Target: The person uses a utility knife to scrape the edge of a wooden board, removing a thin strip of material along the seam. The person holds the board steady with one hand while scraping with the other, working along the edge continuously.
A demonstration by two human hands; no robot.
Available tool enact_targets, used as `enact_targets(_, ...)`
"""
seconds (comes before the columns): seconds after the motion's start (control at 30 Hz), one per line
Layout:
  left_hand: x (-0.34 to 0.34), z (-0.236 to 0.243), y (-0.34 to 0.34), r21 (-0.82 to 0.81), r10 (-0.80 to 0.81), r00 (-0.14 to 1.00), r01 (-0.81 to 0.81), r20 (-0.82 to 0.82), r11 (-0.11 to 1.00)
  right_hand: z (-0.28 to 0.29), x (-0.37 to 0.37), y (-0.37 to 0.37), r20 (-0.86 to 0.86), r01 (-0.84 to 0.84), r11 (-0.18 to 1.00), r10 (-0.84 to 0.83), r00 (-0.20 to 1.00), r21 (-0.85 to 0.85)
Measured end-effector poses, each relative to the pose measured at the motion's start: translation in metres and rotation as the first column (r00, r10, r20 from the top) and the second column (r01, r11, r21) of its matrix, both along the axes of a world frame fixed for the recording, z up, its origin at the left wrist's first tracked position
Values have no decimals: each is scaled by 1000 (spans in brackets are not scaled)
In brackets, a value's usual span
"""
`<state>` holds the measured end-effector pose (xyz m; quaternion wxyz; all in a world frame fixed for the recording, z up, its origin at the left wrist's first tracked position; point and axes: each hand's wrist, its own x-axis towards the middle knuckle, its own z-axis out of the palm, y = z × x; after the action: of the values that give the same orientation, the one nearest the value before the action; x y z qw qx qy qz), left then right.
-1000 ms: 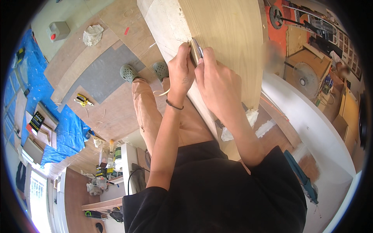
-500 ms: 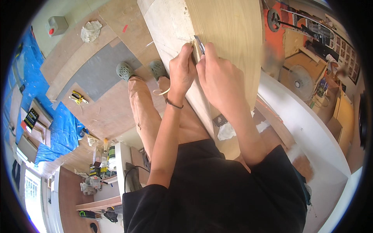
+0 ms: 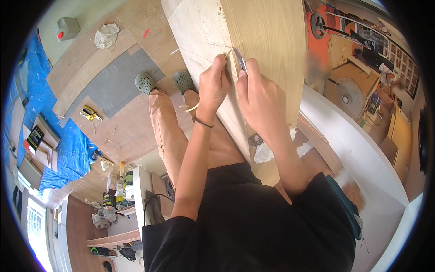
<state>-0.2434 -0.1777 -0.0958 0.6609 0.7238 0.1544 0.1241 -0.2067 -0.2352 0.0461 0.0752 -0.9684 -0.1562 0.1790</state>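
Observation:
My right hand (image 3: 262,96) grips a utility knife (image 3: 240,60) with its blade out, pointing away from me. The blade lies along the edge of a wooden panel (image 3: 267,34) with a pale wood-grain face. My left hand (image 3: 215,84) is closed in a pinch on a thin pale strip (image 3: 227,54) at that same edge. Below this hand, near the wrist, the strip's loose end (image 3: 189,109) curls out. To the left of the edge, the panel's side (image 3: 199,31) looks rough and marked.
Yellow-handled pliers (image 3: 91,113) lie on the board-covered floor, left of my feet. A jug (image 3: 68,29) and a crumpled white bag (image 3: 106,36) are farther off. Blue sheeting (image 3: 68,161) spreads at the left. A fan (image 3: 348,97) stands at the right, beyond a curved white panel (image 3: 362,140).
My right hand and the knife have come slightly toward me and to the right along the panel's edge. The left hand has shifted only a little toward me, still pinching the strip.

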Motion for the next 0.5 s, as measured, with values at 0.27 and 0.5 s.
enact_targets(0.27,-2,2,3,-20,-57,997,56,-46,998,2,4,8,-96,107,993,-111,989,-44)
enact_targets(0.5,-3,4,3,-28,-61,996,59,-64,998,2,2,9,-80,113,993,-115,990,-38)
